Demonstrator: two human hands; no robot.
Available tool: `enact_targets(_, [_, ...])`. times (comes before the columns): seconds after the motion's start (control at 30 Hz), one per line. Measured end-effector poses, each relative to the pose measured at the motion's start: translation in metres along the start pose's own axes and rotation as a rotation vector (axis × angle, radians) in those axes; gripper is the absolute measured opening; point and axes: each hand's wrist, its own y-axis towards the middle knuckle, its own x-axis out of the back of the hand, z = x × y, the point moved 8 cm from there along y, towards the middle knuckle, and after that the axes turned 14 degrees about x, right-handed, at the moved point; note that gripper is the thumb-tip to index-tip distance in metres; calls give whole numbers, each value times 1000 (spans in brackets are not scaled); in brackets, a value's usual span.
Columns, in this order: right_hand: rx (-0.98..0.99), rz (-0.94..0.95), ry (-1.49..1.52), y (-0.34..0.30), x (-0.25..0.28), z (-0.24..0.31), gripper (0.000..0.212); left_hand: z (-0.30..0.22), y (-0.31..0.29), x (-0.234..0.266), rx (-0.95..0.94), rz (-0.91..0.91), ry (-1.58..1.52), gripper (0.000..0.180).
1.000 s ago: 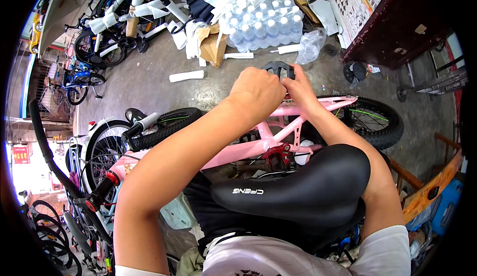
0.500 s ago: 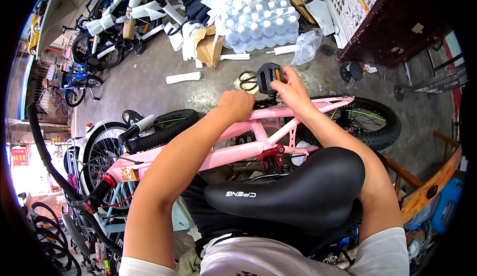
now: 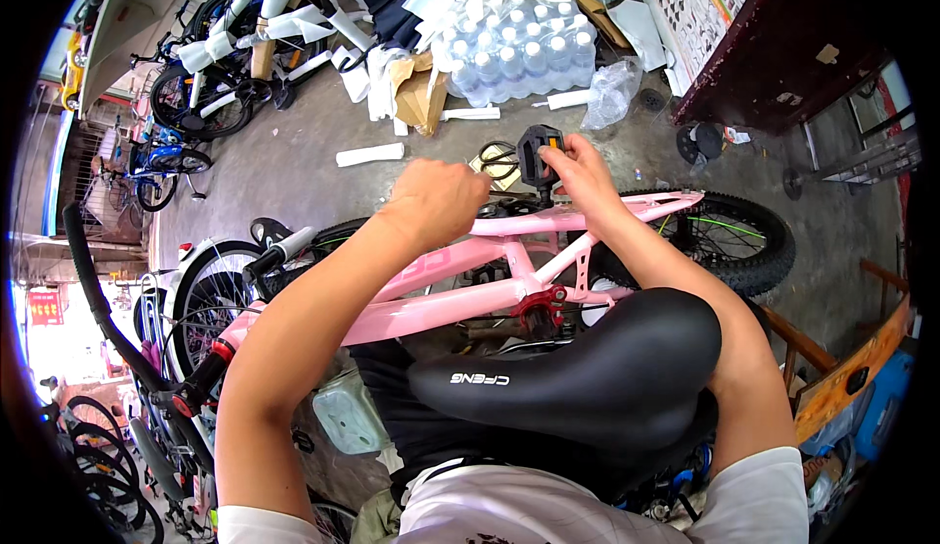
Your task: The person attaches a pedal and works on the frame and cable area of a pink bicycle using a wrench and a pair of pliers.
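A pink bicycle (image 3: pixel 441 302) stands across in front of me, its black saddle (image 3: pixel 578 378) close to my body and its handlebar (image 3: pixel 103 304) off to the left. My right hand (image 3: pixel 585 177) is closed round the right side of a black pedal (image 3: pixel 534 162) with an orange reflector, thumb on its face. Left of the pedal, my left hand (image 3: pixel 441 198) is curled above the frame's far side, apart from the pedal. Whatever its fingers may hold is hidden. A red clamp (image 3: pixel 540 311) sits at the frame near the saddle.
Behind the bicycle lie a wrapped pack of water bottles (image 3: pixel 524 49), torn cardboard (image 3: pixel 419 98) and a white foam tube (image 3: pixel 370 155). More bicycles (image 3: pixel 211 94) crowd the left side. A wooden stool (image 3: pixel 847 373) is at right. A black-looped item (image 3: pixel 498 155) lies beside the pedal.
My left hand has moved left and slightly up, away from the pedal's base. The right hand keeps hold of the pedal. The whole view has shifted a little.
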Motion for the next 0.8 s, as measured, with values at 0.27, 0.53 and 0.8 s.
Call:
enact_targets(0.27, [-53,32,106,-6,-11,9,32,-28,-7,39,-27,-57,-21,11])
enact_targets(0.53, [-9,72,54,-5,-12,9,30,-18,12,-28,13,110,17,14])
enact_targets(0.8, [-46,103,138,-7,-15,14,35,-7,45,-78,-4,194,-16,20])
